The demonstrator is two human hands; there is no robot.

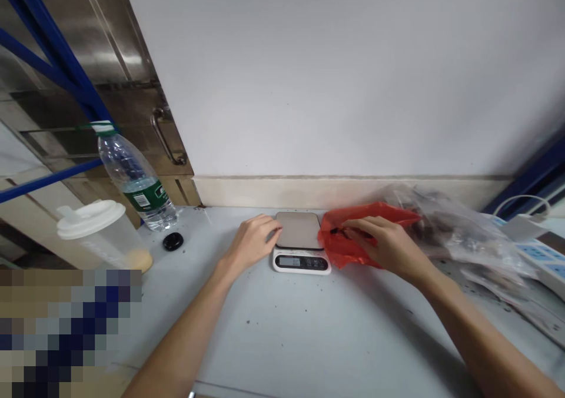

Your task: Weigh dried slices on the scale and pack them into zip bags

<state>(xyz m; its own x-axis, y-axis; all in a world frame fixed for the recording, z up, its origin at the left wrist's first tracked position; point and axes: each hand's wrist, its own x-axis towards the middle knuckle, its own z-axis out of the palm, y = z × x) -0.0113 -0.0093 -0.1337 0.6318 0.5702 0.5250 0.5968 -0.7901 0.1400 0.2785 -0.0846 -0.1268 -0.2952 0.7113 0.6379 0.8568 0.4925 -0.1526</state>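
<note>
A small white kitchen scale [301,261] with a metal plate [299,231] and a lit display sits near the wall. My left hand [256,237] is at the plate's left edge, fingers curled in toward the thumb; whatever is between them is too small to make out. To the right of the scale lies an open red plastic bag [353,259] with dark bits inside its mouth. My right hand [382,239] reaches into that bag with bent fingers, and the red film and its own back partly hide the fingertips.
On the left stand a water bottle [145,193], a lidded plastic cup [106,239] and a black cap [172,242]. A clear plastic bag [468,239] of dark contents and a white device with blue keys [541,256] lie right. A wall [331,92] rises behind.
</note>
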